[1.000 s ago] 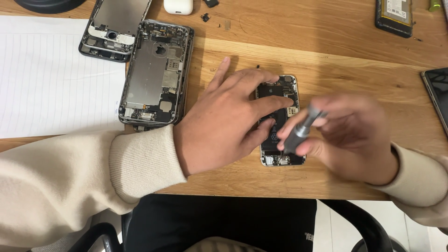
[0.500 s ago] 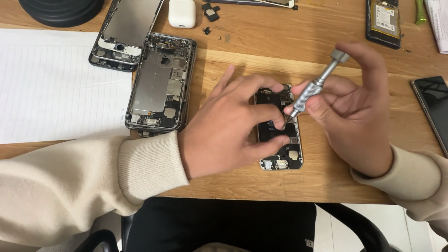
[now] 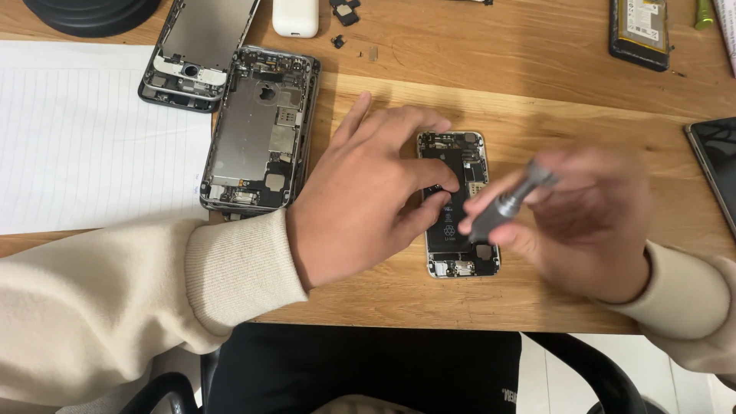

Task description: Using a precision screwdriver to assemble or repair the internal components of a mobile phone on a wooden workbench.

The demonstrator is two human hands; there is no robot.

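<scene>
1. The fingers (image 3: pixel 429 188) of the left hand (image 3: pixel 360 199) lay spread and pressed flat on the opened phone (image 3: pixel 458 203), thumb and forefinger pinching at a small part near the black battery; whether they gripped it cannot be told.
2. The right hand (image 3: pixel 583 218), blurred, was closed around a grey screwdriver (image 3: pixel 506 201), its tip angled down toward the lower half of the phone.
3. The phone sat at the centre of the frame on the tabletop (image 3: pixel 521 84), its long axis running top to bottom of the picture.
4. It lay between the hands: the left covered its left edge, while the right hovered just beside its right edge.
5. The screwdriver slanted from upper right to lower left, across the phone's long axis.
6. Two more stripped phone shells (image 3: pixel 257 130) lay in the upper left, well apart from both hands, beside a white sheet (image 3: pixel 84 138).
</scene>
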